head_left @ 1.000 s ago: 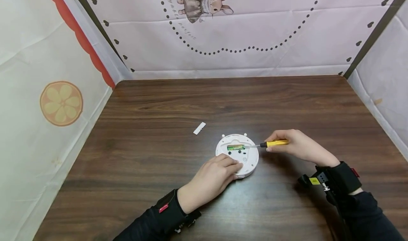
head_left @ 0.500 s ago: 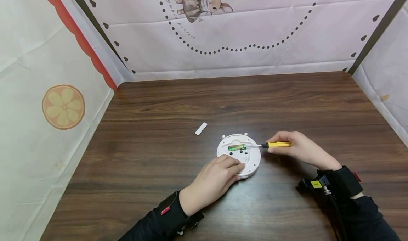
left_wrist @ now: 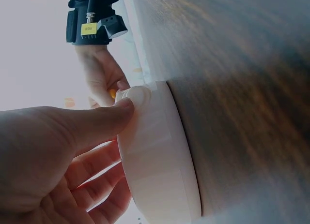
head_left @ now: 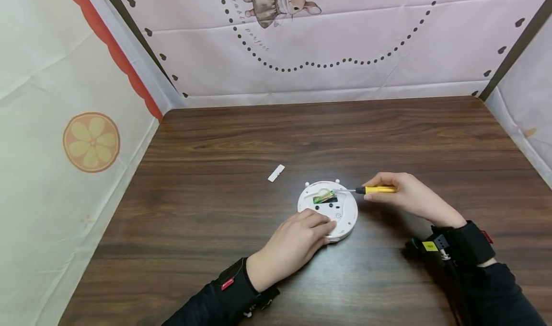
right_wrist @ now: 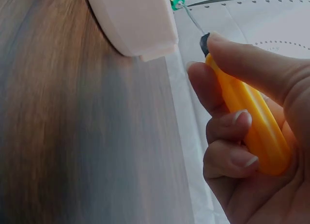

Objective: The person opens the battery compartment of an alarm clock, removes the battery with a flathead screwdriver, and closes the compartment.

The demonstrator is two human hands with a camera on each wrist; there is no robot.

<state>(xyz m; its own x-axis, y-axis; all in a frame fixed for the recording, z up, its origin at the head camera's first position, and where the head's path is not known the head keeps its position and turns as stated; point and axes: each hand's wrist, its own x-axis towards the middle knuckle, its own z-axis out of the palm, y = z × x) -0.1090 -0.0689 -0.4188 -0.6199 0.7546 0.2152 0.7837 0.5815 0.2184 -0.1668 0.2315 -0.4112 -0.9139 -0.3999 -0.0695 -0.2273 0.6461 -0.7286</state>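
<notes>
Both hands work on one round white device (head_left: 327,211) lying back-up on the wooden table (head_left: 215,230). Left hand (head_left: 293,244), nearest the viewer at about 7 o'clock from the device, holds the device's near rim, fingers on its top and thumb against its side wall, as the left wrist view shows (left_wrist: 160,161). Right hand (head_left: 405,196), at about 3 o'clock from the device, is curled round the yellow handle of one screwdriver (head_left: 375,190); the right wrist view shows thumb and fingers wrapped about that handle (right_wrist: 252,122).

The screwdriver's long axis runs roughly 3 to 9 o'clock, its thin metal shaft reaching leftward over the rim so that the tip meets one green battery (head_left: 324,196) in the open compartment on the device's far half. The battery lies tilted, its right end raised toward the tip, its left end lower in the slot. The right hand is thus the one acting on the battery; the left hand is closer to the device's body.

Farther off, at about 10 o'clock from the device and well apart from it, lies one small white cover strip (head_left: 276,173). Printed fabric walls (head_left: 345,43) close the table's far and side edges.
</notes>
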